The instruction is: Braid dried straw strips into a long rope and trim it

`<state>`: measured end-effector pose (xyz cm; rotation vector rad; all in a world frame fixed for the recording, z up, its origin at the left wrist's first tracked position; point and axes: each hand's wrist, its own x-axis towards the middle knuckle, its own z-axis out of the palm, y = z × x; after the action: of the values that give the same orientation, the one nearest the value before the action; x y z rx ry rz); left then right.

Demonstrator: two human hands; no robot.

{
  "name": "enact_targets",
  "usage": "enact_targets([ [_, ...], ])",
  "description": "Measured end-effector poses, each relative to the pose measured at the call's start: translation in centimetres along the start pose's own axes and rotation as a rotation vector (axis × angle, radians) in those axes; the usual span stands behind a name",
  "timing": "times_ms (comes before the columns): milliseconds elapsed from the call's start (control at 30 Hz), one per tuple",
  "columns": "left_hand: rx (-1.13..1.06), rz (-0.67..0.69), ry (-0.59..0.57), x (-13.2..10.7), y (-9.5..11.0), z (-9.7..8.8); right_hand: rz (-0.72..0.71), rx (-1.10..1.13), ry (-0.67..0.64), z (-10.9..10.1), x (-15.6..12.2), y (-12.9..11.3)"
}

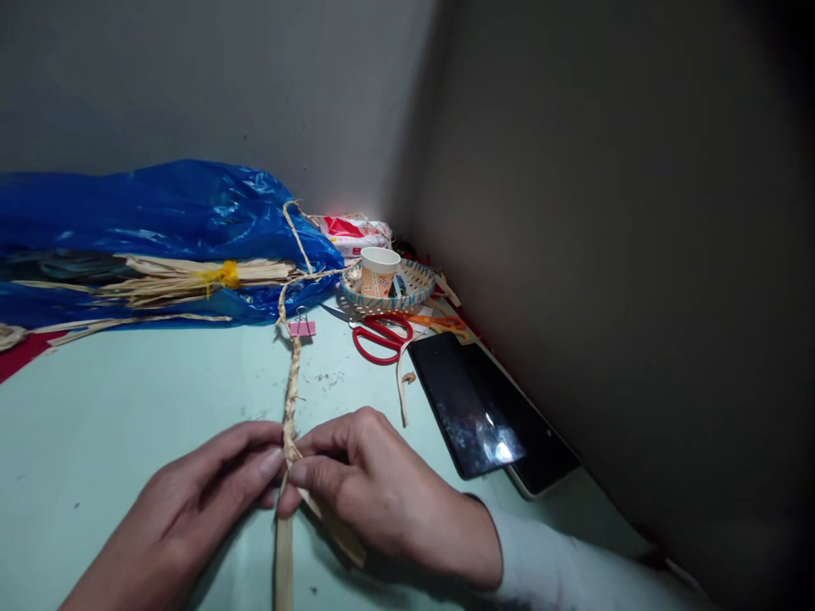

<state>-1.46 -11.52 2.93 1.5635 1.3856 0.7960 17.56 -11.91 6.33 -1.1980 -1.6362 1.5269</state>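
A braid of pale straw-like strips [293,386] runs from a pink binder clip [302,328] down toward me. At its lower end my left hand [210,488] pinches the braid from the left, thumb and fingers closed on it. From the right, my right hand [375,484] grips a strip between thumb and fingers, right against the braid. One loose flat strip [283,560] hangs straight down below my hands. Another strip [340,535] slants down to the right under my right hand. The fingertips partly hide where the strips cross.
Behind lies a blue plastic bag [191,204] with a bundle of strips [184,280] tied in yellow. To the right are red-handled scissors [384,339], a woven basket [417,293] holding a paper cup [379,276], and two dark phone-like devices [458,407]. A wall [604,255] rises close at right.
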Motion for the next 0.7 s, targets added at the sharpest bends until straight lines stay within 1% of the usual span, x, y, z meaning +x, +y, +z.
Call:
enact_targets([
  [67,-0.279,-0.16,-0.201,0.6,0.3,0.2,-0.011,0.002,-0.01,0.0,0.0,0.2],
  [100,-0.39,-0.242,-0.265,0.6,0.4,0.4,-0.013,-0.022,-0.004,0.0,0.0,0.3],
  [167,-0.532,-0.382,-0.309,0.4,0.9,0.7,-0.018,-0.096,0.012,0.0,0.0,0.5],
  [233,-0.584,-0.435,-0.306,0.1,1.4,0.9,-0.027,-0.157,0.017,-0.1,0.0,0.5],
  [300,-0.564,-0.416,-0.308,-0.2,1.4,1.0,-0.042,-0.174,-0.018,-0.2,-0.1,0.3],
  [367,-0.477,-0.345,-0.272,-0.3,1.2,1.0,-0.08,-0.214,-0.055,-0.4,-0.4,-0.1],
  [467,-0.243,-0.165,-0.174,-0.4,0.5,0.9,-0.118,-0.457,-0.047,-0.8,-0.9,-1.1],
  [500,-0.154,-0.12,-0.147,-0.5,0.3,0.8,-0.107,-0.554,-0.034,-0.9,-1.1,-1.4],
  [567,0.017,-0.078,-0.128,-0.8,0.1,0.8,-0.057,-0.71,-0.001,-0.9,-1.6,-2.0],
  [633,0.143,-0.053,-0.122,-1.1,0.2,1.0,-0.012,-0.8,0.034,-0.6,-1.9,-2.4],
  [700,0.211,-0.027,-0.117,-1.4,0.3,1.2,0.038,-0.858,0.06,0.0,-2.2,-2.7],
])
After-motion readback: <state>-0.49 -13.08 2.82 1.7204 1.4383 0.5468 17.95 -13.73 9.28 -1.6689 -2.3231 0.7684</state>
